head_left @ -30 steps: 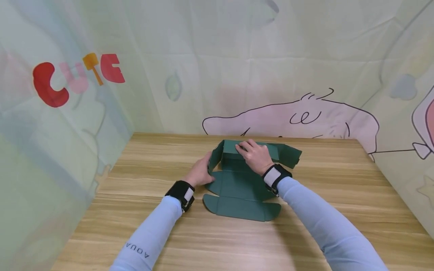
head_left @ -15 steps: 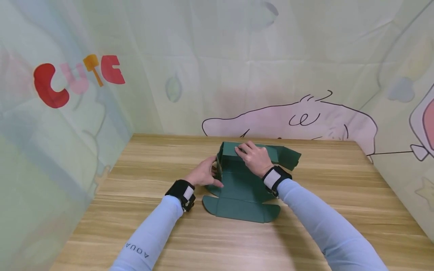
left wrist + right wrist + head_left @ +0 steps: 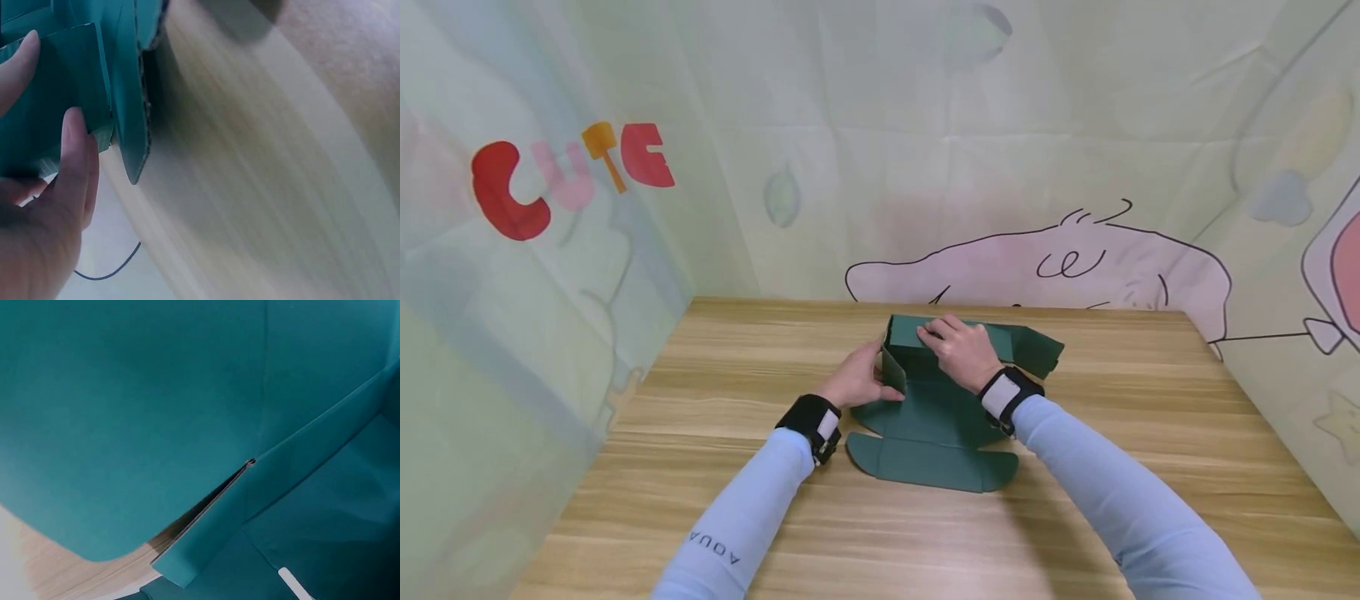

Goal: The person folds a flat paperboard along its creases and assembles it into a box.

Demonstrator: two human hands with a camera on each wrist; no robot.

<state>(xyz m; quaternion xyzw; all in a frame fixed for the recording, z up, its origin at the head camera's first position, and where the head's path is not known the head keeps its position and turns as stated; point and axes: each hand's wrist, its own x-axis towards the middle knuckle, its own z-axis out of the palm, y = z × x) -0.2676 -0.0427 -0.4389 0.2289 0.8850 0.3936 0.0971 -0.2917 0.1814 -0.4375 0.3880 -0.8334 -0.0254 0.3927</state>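
Observation:
A partly folded dark green cardboard box (image 3: 936, 412) lies on the wooden table, its back wall (image 3: 906, 332) raised. My left hand (image 3: 859, 379) is at the left side flap (image 3: 892, 372), which angles inward from that wall. In the left wrist view, the fingers (image 3: 74, 140) lie fairly straight against the green panel, with the thumb (image 3: 19, 69) over its edge. The right hand (image 3: 964, 352) grips the top of the back wall with bent fingers; its thumb is hidden. Only green cardboard and a bit of table show in the right wrist view, no hand.
On the right, another side flap (image 3: 1037, 352) sticks outward from the back wall. The front panel (image 3: 928, 464) with rounded ears lies nearest me. Wooden tabletop (image 3: 760, 350) surrounds the box, and a printed cloth backdrop (image 3: 880, 167) rises behind its far edge.
My left hand has moved right, swinging the left side flap from the outside inward over the box's base. The right hand stays in place on the back wall.

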